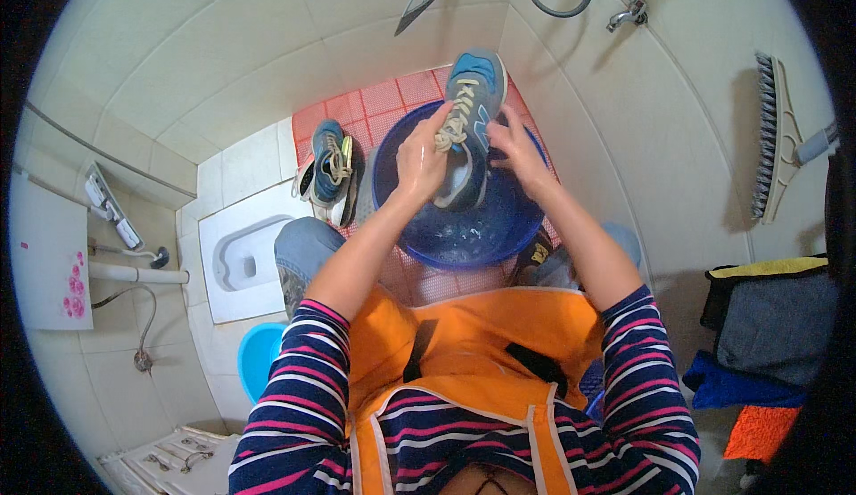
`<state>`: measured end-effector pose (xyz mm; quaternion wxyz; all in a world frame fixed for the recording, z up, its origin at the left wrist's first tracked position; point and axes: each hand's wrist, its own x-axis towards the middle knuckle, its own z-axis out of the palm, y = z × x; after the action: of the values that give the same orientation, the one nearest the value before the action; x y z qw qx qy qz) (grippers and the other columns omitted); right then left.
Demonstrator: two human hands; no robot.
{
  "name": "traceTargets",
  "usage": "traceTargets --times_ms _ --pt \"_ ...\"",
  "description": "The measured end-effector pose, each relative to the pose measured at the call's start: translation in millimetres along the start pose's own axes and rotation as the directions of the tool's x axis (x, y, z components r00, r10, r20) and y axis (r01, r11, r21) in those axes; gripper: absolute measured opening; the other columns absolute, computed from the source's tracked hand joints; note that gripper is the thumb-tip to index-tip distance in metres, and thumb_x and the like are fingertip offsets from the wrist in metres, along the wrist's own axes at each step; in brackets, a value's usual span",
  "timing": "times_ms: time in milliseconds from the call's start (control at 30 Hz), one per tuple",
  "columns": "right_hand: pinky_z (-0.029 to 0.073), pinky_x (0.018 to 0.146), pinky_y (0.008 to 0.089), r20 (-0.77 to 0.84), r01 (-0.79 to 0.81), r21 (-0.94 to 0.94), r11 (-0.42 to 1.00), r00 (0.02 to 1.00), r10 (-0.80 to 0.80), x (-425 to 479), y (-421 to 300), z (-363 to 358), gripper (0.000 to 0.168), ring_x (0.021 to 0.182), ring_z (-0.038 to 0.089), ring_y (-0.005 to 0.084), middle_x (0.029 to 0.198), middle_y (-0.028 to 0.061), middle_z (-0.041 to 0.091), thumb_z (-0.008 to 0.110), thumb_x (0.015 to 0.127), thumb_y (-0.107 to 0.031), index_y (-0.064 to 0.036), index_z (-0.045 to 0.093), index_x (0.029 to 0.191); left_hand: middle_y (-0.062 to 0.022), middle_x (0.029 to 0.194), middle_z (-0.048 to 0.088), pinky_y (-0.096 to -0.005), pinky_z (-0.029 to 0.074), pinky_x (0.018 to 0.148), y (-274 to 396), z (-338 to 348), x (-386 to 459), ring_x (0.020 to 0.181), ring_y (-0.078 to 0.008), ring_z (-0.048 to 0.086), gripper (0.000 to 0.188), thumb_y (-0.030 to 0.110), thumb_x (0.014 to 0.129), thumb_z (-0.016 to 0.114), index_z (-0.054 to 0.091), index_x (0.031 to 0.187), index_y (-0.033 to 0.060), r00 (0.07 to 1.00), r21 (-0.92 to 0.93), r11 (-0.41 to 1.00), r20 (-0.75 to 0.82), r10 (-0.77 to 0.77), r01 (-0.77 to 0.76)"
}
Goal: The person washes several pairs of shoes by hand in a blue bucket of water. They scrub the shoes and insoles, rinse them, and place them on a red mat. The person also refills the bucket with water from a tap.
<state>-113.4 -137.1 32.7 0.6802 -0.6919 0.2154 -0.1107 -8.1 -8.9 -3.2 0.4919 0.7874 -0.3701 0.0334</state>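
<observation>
A grey-blue New Balance sneaker [476,117] with cream laces is held over a dark blue plastic basin [461,254], its toe pointing away from me. My left hand [424,154], wet on the back, grips its left side with the thumb along the laces. On the shoe's other side my right hand [518,150] has its fingers spread near the letter mark; whether the fingertips press on the shoe I cannot tell. Wet splashes and a little foam show inside the basin below the heel.
More shoes [329,167] stand on the red mesh mat [348,107] left of the basin. A squat toilet [247,261] and a light-blue basin [257,361] lie further left. A wall tap [628,12], a floor brush [769,137] and hanging cloths [769,328] are at right.
</observation>
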Motion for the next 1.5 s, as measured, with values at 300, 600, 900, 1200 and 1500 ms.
traceTargets --times_ms 300,600,900,1200,1500 --pt "0.032 0.097 0.0389 -0.004 0.194 -0.557 0.807 0.972 -0.236 1.3 27.5 16.0 0.093 0.117 0.036 0.0425 0.129 0.0334 0.026 0.063 0.07 -0.02 0.006 -0.001 0.133 -0.0122 0.113 0.052 -0.0404 0.046 0.075 14.3 1.7 -3.3 0.092 -0.0336 0.056 0.053 0.006 0.075 0.05 0.043 0.125 0.0204 0.995 0.167 0.981 0.028 0.096 -0.099" --pt "0.025 0.101 0.0345 0.065 0.445 -0.514 0.733 0.873 -0.484 3.3 32.2 0.4 0.076 0.123 0.031 0.0371 0.133 0.0303 0.025 0.047 0.07 -0.001 0.005 0.006 0.134 -0.0127 0.114 0.052 -0.037 0.047 0.078 10.8 -4.2 -2.2 0.096 -0.0308 0.056 0.055 0.007 0.072 0.058 0.045 0.124 0.0202 0.964 0.083 0.964 -0.06 0.258 -0.253" --pt "0.031 0.096 0.0289 -0.025 0.455 -0.263 0.851 0.878 -0.477 4.8 17.9 13.5 0.067 0.115 0.043 0.0239 0.127 0.0203 0.04 0.039 0.071 0.003 0.001 0.02 0.134 -0.0159 0.119 0.049 -0.0382 0.043 0.086 15.8 -12.4 -4.0 0.105 -0.0317 0.051 0.054 0.0 0.068 0.054 0.047 0.12 0.0115 0.984 0.011 0.986 -0.068 0.167 -0.167" --pt "0.046 0.077 0.0285 -0.017 0.501 -0.002 0.865 0.865 -0.501 15.9 -21.7 21.0 0.061 0.103 0.052 0.0219 0.131 0.0171 0.036 0.048 0.088 -0.016 -0.007 0.012 0.138 -0.0155 0.106 0.058 -0.0318 0.041 0.087 -54.9 -110.0 45.8 0.103 -0.025 0.054 0.049 -0.005 0.069 0.046 0.056 0.113 0.0122 0.972 -0.007 0.999 -0.232 -0.034 0.034" --pt "0.047 0.073 0.0279 -0.034 0.396 -0.049 0.917 0.917 -0.398 21.1 -30.8 17.7 0.052 0.094 0.057 0.0186 0.124 0.0156 0.043 0.044 0.091 -0.022 -0.007 0.021 0.135 -0.0163 0.099 0.06 -0.0352 0.045 0.08 -202.6 -107.3 41.4 0.092 -0.0311 0.058 0.035 0.008 0.074 0.05 0.06 0.107 0.015 0.95 0.331 0.89 -0.12 -0.29 0.313"
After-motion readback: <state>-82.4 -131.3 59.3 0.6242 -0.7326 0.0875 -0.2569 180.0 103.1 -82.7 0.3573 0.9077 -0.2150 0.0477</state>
